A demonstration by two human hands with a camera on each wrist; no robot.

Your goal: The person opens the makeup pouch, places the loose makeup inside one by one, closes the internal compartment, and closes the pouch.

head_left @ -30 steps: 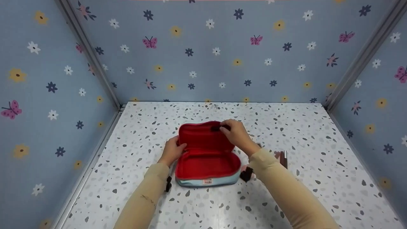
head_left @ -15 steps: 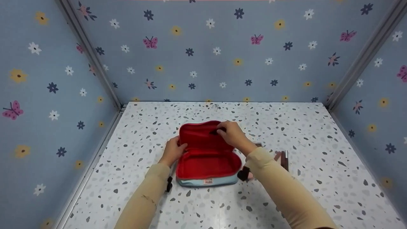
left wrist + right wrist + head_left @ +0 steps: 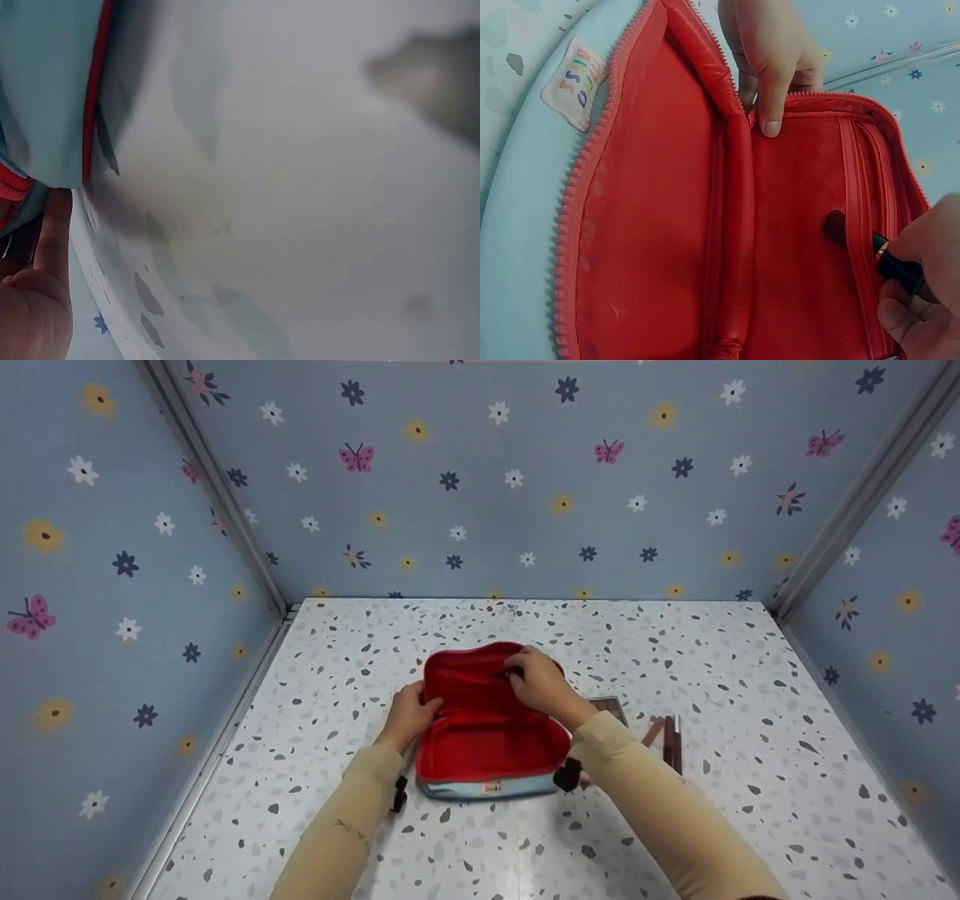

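Note:
A light-blue zip pouch with a red lining (image 3: 491, 751) lies unzipped, its lid raised at the back. My left hand (image 3: 407, 716) holds the lid's left edge; in the right wrist view its thumb (image 3: 772, 112) lies on the inside face. In the left wrist view only part of that hand (image 3: 37, 307) shows beside the blue fabric. My right hand (image 3: 541, 682) pinches the black handle of a makeup brush (image 3: 900, 270) at the lid's upper right. Its dark bristles (image 3: 835, 226) are behind the lid's red mesh pocket (image 3: 802, 285), past the pocket's edge band.
Right of the pouch lie a flat palette (image 3: 613, 707), a pinkish-brown stick (image 3: 653, 730) and two dark brown tubes (image 3: 668, 741), partly behind the right sleeve (image 3: 645, 780). Flower-patterned walls (image 3: 480, 487) enclose the speckled table (image 3: 750, 697) at the back and sides.
My right hand has moved slightly down and left with the brush, which shows less in the head view. The palette has come out from behind the right arm. The left hand keeps its place.

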